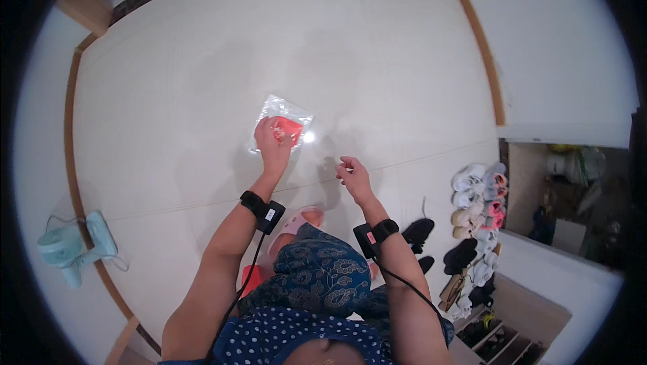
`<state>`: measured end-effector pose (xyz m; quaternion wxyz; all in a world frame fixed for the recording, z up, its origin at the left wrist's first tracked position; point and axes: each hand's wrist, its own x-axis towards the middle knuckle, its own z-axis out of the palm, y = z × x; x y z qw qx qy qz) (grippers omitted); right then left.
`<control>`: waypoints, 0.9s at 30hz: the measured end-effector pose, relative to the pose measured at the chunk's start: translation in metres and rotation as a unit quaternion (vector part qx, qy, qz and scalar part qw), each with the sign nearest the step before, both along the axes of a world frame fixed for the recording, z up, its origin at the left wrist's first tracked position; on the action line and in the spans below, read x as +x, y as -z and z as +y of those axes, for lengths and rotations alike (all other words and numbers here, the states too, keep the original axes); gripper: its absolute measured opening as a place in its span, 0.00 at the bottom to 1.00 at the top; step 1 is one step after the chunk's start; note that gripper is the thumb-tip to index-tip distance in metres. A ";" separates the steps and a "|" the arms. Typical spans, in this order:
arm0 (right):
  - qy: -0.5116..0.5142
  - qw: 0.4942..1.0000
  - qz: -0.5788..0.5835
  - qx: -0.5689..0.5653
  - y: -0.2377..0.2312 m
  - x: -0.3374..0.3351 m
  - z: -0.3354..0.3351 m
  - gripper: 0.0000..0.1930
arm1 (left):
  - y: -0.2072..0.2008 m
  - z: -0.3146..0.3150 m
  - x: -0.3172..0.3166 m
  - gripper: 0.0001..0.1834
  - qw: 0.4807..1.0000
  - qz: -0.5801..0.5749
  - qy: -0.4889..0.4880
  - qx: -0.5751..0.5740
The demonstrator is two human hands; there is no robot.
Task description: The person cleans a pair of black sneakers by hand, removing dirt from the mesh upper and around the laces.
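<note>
On the pale floor lies a clear plastic bag [273,106] with a flat red piece [292,129] on or inside it; I cannot tell which. My left hand [269,137] reaches down over the bag's left side, its fingers bent and closed on the bag and partly hiding the red piece. To the right, above the floor and apart from the bag, is my right hand [354,177]. Its fingers are loosely bent with a gap from the thumb, and nothing shows in them.
Rows of shoes [470,217] stand at the right beside an open cabinet [539,163] and a low shoe rack [502,338]. Black shoes [418,233] lie near my right forearm. A light-blue fan [67,247] stands at the left wall. Black cables run along both my forearms.
</note>
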<state>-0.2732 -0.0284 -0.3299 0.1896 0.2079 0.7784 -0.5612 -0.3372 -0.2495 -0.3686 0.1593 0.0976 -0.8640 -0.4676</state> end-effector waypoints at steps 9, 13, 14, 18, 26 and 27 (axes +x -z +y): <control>0.121 0.987 0.090 0.050 -0.147 0.045 0.090 0.22 | -0.131 0.163 -0.020 0.14 0.869 -0.124 0.418 0.232; 0.188 0.970 0.127 0.085 -0.217 0.092 0.113 0.21 | -0.207 0.233 0.010 0.13 0.803 -0.119 0.532 0.240; 0.199 0.964 0.146 0.094 -0.238 0.105 0.116 0.21 | -0.227 0.247 0.024 0.13 0.789 -0.116 0.555 0.237; 0.246 0.941 0.199 0.119 -0.282 0.163 0.129 0.17 | -0.279 0.290 0.082 0.12 0.694 -0.118 0.671 0.233; 0.344 0.892 0.230 0.180 -0.331 0.287 0.117 0.15 | -0.338 0.322 0.195 0.10 0.560 -0.163 0.790 0.189; 0.352 0.887 0.238 0.179 -0.336 0.300 0.114 0.15 | -0.342 0.323 0.208 0.10 0.556 -0.157 0.796 0.180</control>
